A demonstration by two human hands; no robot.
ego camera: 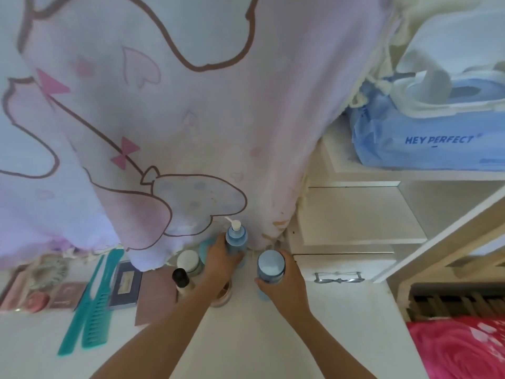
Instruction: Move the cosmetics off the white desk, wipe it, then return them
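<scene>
A person's left hand [218,258] wraps around a blue pump bottle [236,237] while the right hand [284,285] closes on a capped blue bottle [270,265]. Both bottles are at the back of the white desk [246,337], just in front of a printed curtain [191,119]. The hands sit apart, one bottle each, gripping the sides, probably so two can be carried at once. Whether they are leaving or returning cannot be told. Both bottles stand upright, long axes vertical. The pump's spout points left toward the curtain, and the cap faces up. A white-lidded jar [188,261], a black-capped bottle [181,277] and teal combs [90,305] lie to the left.
</scene>
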